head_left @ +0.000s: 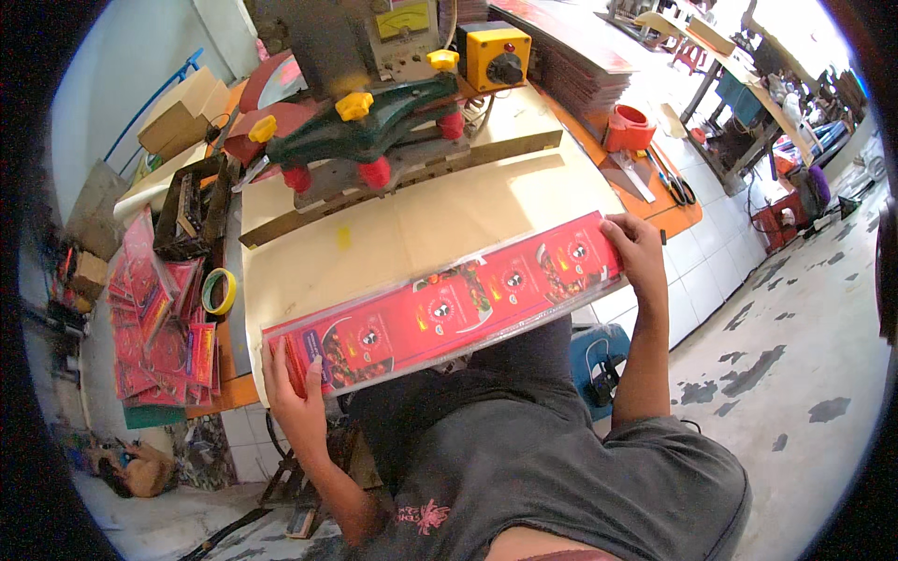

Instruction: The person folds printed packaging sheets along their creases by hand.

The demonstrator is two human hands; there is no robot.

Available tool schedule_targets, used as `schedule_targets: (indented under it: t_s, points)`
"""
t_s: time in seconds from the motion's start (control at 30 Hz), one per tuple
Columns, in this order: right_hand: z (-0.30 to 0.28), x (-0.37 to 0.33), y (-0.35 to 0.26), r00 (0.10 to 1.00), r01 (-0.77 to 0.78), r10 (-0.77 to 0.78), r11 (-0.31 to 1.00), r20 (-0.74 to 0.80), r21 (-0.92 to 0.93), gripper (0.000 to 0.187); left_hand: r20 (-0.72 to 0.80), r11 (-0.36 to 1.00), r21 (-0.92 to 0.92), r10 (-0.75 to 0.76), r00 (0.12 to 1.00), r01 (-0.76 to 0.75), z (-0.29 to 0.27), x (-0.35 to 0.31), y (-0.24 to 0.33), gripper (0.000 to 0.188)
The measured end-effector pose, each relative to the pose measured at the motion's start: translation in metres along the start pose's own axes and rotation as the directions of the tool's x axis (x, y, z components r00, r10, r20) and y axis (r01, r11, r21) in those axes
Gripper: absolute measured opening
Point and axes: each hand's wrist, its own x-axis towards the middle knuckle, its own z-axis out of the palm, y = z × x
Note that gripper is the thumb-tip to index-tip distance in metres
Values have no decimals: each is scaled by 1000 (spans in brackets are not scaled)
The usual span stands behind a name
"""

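Note:
A long red printed plastic strip [468, 304], with repeated food pictures and round emblems, lies slantwise along the near edge of the cream-coloured work board [393, 238]. My left hand [297, 404] holds its left end, with thumb and fingers visible on top near the corner. At the far right corner my right hand [638, 251] grips the other end, its lower fingers partly hidden. Beyond the strip stands a press with a green arm [365, 131], yellow knobs and red posts. Its long metal bar [412, 182] stretches across the board, apart from the strip.
A pile of red printed pouches [159, 346] lies left, beside a yellow tape roll [219, 291] and a dark tray [192, 210]. On the right are a red tape dispenser [629, 129] and scissors [675, 182]. Stacked red sheets [571, 70] stand behind a yellow control box [496, 58].

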Motion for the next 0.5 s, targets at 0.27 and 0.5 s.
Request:
schedule_targets:
  t_s: [0.27,0.5]
  points:
    - [-9,-14,-40,984,-70,1,924,180,376,47,-19,997,-60,49,999,-50,-1,0,-2,67]
    - [-20,-8,-38,973,-54,-113,732,200,679,47,-285,952,-293,-179,942,92,-15,7,-11,59]
